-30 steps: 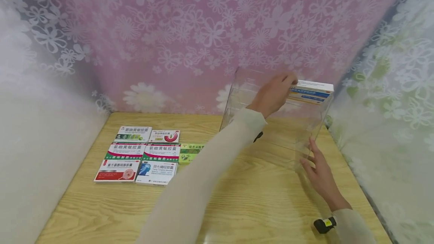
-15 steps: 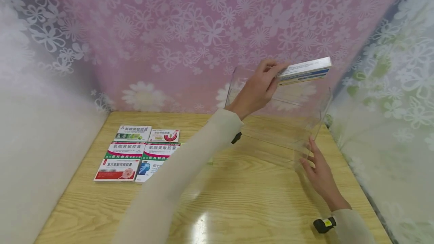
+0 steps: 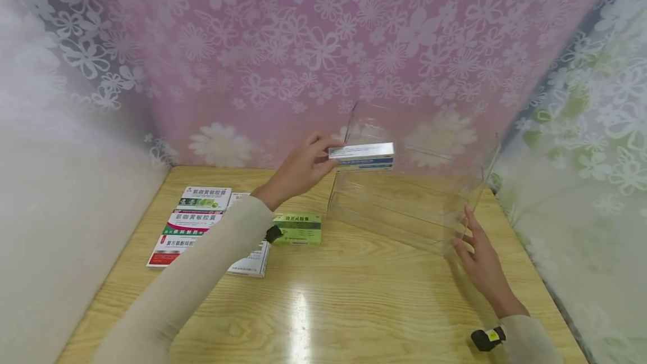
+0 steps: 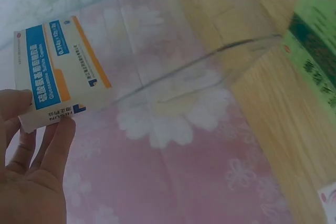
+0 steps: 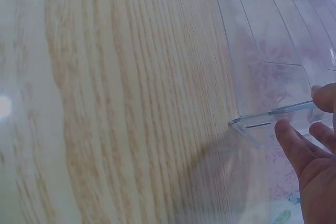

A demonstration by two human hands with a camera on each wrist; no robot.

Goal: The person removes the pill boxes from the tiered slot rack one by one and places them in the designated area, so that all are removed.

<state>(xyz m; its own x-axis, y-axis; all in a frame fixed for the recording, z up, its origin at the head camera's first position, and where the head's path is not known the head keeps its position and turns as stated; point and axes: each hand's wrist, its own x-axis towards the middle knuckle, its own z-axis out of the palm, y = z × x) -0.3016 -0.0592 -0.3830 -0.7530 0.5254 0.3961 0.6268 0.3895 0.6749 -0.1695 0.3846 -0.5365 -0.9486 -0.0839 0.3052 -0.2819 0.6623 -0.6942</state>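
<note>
My left hand point(image 3: 302, 168) pinches one end of a white medicine box point(image 3: 361, 156) with blue and orange bands, in the air before the left side of a clear plastic rack point(image 3: 389, 206). In the left wrist view the box point(image 4: 60, 69) shows its printed front, fingers behind its lower end. The tiered rack stands at the back right of the table. At its right front corner my right hand point(image 3: 482, 260) grips the side wall; in the right wrist view, thumb and fingers lie on either side of that wall point(image 5: 291, 109).
A green medicine box point(image 3: 299, 230) lies flat just left of the rack. Further left several boxes lie in rows, such as a white and green one point(image 3: 204, 198); my left sleeve point(image 3: 202, 268) covers part of them. Pink floral cloth point(image 3: 283, 72) hangs behind the wooden table point(image 3: 364, 308).
My left hand first lifted the medicine box up from the rack's upper right, then brought it left and down to the rack's left side. The right hand has kept its hold on the rack.
</note>
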